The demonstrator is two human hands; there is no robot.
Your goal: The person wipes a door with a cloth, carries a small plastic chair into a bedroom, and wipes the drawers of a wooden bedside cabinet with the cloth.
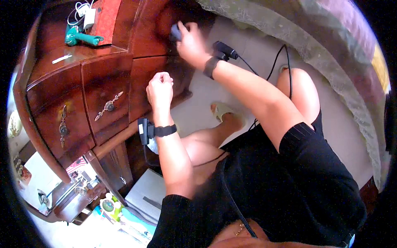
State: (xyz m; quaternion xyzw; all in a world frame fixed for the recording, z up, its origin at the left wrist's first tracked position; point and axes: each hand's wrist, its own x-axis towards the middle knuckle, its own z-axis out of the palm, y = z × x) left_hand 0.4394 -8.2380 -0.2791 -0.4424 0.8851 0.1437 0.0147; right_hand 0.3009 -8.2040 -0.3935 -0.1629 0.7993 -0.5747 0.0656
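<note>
My right hand [190,43] holds a dark grey-blue object [176,32], perhaps a cloth or sponge, against the glossy red-brown wooden furniture [151,33]. Lower and to the left, my left hand [160,91] has its fingers curled together in front of the drawer fronts; whatever they may hold is hidden. Both wrists wear black straps with small black devices. Ornate metal handles [109,106] are on the drawers to the left of my left hand.
A green hair dryer [82,38] and a white cable lie on the upper left surface, beside a red cloth [108,20]. Black cables hang near my right arm. A lace-edged cover [314,49] curves along the right. A grey box [144,194] stands below.
</note>
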